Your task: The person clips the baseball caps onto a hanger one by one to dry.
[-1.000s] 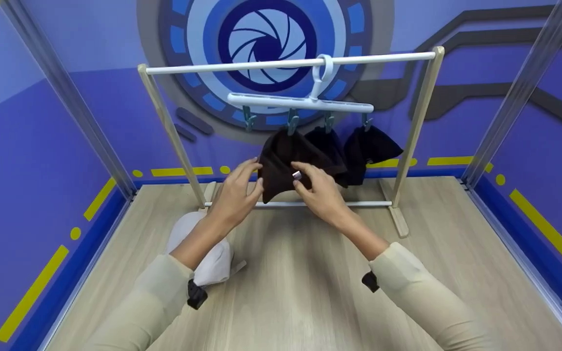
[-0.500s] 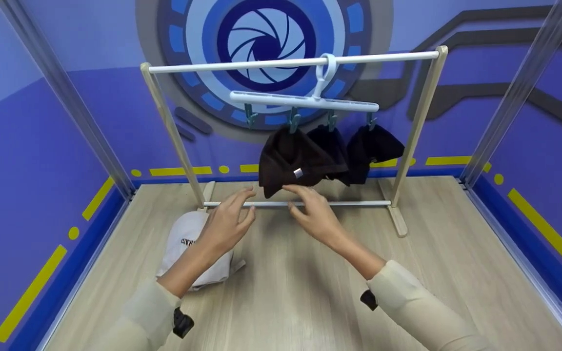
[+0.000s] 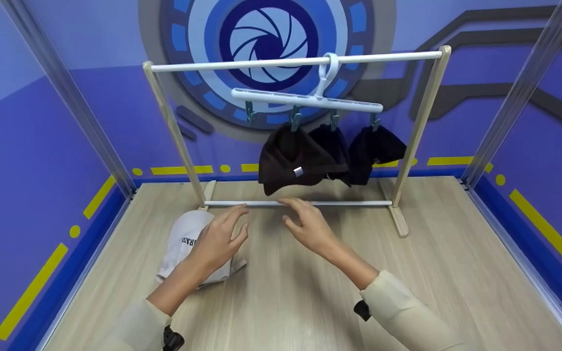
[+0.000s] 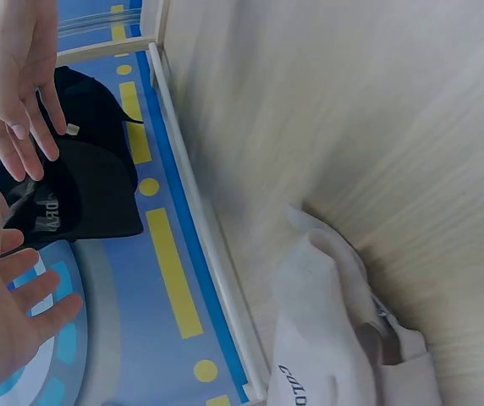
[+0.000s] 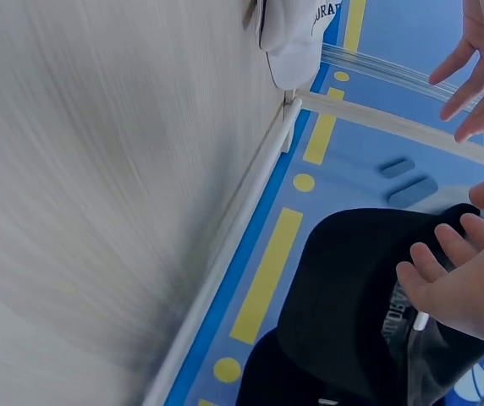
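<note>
Both hands hover over the table in front of the rack, empty and apart from each other. My left hand [image 3: 218, 236], fingers relaxed, overlaps a white baseball cap [image 3: 179, 243] with dark lettering in the head view. To its right, my right hand [image 3: 310, 226] has loosely bent fingers just below a dark brown cap [image 3: 281, 165] with a small pale tag. That cap hangs from a green clip [image 3: 295, 119] on a white hanger [image 3: 305, 101]. Two black caps hang beside it, one partly hidden behind the brown cap and another black cap [image 3: 376, 151] at the right.
The hanger hooks over the white top bar [image 3: 242, 64] of a wooden-legged rack. Its leftmost clip [image 3: 250, 113] holds nothing. A lower bar [image 3: 359, 203] crosses near the table [image 3: 281, 307]. Blue patterned walls [image 3: 32, 161] enclose the back and sides.
Both hands have come away from the brown cap and drawn back toward the body and down. The brown cap stays hanging, and more of the white cap now shows.
</note>
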Motion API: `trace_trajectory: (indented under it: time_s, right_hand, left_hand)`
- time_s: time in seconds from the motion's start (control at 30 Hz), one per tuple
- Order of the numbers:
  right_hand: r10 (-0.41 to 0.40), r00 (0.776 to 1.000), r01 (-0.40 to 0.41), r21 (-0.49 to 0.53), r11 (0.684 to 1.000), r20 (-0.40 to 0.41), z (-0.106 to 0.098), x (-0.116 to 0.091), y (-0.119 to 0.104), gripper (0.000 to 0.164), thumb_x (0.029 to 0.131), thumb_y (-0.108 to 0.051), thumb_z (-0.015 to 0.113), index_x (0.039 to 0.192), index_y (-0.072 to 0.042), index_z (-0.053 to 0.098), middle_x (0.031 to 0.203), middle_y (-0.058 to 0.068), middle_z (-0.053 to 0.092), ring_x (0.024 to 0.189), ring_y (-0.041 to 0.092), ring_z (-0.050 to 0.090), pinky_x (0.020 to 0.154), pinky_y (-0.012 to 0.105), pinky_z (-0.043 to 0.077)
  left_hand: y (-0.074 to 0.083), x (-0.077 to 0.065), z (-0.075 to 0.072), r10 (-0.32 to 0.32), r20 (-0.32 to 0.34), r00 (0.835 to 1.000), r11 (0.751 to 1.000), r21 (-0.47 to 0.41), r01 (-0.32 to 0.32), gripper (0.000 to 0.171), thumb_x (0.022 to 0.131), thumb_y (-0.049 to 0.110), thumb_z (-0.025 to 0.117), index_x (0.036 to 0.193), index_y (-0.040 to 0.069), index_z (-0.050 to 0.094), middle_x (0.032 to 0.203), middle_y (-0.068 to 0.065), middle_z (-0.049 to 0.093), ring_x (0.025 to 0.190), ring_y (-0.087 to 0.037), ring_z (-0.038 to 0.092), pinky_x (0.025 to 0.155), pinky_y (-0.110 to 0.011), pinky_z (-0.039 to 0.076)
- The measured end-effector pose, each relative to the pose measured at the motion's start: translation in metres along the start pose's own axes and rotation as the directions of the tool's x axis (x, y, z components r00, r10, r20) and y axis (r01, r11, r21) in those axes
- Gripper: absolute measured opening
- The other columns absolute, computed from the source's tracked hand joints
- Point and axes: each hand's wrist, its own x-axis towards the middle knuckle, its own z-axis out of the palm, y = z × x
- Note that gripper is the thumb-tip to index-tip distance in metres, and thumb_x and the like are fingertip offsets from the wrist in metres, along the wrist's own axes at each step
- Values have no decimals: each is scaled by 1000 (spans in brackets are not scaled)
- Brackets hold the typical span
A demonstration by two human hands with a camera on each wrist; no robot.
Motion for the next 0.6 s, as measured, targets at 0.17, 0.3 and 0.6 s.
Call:
trace_trajectory:
  time_s: [0.17,0.3,0.6]
  right_hand:
    - [-23,1000,22,18,1000,3,6,-5,1,36,94,-18,58,129,-11,57,126,1,59,118,17,53,97,36,44]
    - [-36,999,36,23,999,7,12,-10,2,36,93,-17,58,129,-10,57,127,2,59,119,19,53,97,38,44]
    - [1,998,-4,36,999,64,31,-17,-3,38,92,-14,59,130,-11,56,129,3,58,120,21,52,98,40,43]
  left_hand:
    - [-3,-10,2,27,16,999,999,25,-28,36,91,20,59,127,12,58,129,-4,58,119,-20,54,94,-38,48]
    - [-7,-19,3,75,19,997,995,62,-76,35,91,21,59,124,8,60,129,-7,57,119,-22,54,95,-38,47]
    - [-18,-34,5,97,47,994,981,167,-104,35,89,23,60,121,7,61,126,-8,59,117,-24,55,96,-40,45]
